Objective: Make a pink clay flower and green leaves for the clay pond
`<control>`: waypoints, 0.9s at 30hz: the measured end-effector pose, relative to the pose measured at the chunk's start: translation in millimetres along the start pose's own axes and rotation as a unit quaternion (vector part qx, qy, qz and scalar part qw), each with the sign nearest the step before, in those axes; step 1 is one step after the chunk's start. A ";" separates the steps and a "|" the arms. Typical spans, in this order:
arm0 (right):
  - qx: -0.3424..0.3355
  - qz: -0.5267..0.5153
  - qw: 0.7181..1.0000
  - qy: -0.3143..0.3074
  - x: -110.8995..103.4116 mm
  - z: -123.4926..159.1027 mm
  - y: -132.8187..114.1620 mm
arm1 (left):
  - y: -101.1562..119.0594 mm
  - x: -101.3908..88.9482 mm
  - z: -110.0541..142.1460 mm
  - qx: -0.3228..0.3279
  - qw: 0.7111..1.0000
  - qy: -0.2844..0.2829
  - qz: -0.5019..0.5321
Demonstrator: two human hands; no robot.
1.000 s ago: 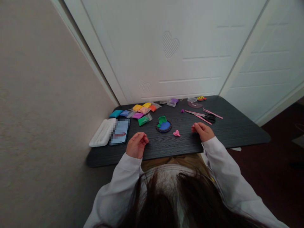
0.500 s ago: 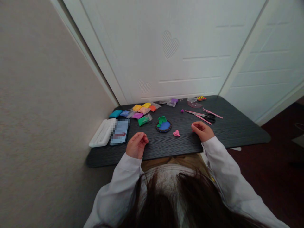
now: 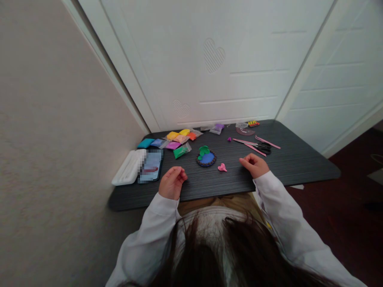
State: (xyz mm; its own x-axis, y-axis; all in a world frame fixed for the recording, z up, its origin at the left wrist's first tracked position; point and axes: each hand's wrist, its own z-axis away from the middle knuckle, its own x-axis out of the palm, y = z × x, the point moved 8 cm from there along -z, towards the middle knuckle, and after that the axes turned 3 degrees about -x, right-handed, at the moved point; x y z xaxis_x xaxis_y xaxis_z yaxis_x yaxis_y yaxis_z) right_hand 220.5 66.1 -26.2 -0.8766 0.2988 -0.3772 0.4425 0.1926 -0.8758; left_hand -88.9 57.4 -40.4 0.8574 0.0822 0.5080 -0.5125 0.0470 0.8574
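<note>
My left hand (image 3: 172,182) rests near the table's front edge, its fingers curled together against the thumb. Whatever it may hold is hidden. To the right, my right hand (image 3: 255,165) is closed in a pinch, thumb toward the left; anything in it is too small to make out. Between the hands lies a pink heart-like piece of clay (image 3: 222,167), touched by neither. Just behind it is a blue clay disc (image 3: 208,158) with a dark beaded rim. Green rounded clay leaves (image 3: 204,150) sit on its back left part.
Scissors (image 3: 263,148) and pink-handled tools (image 3: 268,142) lie beyond my right hand, near a small purple clay bit (image 3: 229,139). Several coloured clay packets (image 3: 173,136) are at the back left. A phone (image 3: 151,165) and a white case (image 3: 129,167) occupy the left end.
My right hand has shifted very slightly left, and its thumb and finger have moved a little against each other. My left hand and the clay pieces have stayed put.
</note>
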 end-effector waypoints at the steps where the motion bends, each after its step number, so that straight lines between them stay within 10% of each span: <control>1: -0.002 -0.003 1.000 0.004 -0.6 0.2 -1.3 | 0.1 0.1 0.1 0.000 1.000 0.000 0.000; 27: -0.021 0.068 0.997 -0.012 7.4 1.5 -4.0 | -1.1 0.6 0.0 0.007 1.000 -0.014 -0.002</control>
State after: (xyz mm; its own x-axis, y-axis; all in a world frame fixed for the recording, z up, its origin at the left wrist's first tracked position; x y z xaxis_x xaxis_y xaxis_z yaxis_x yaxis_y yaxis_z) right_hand 211.9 66.1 -25.9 -0.8123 0.3031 -0.4982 0.5640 0.1908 -0.8035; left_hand -87.9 57.3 -41.0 0.8608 0.0548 0.5060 -0.5081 0.0343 0.8606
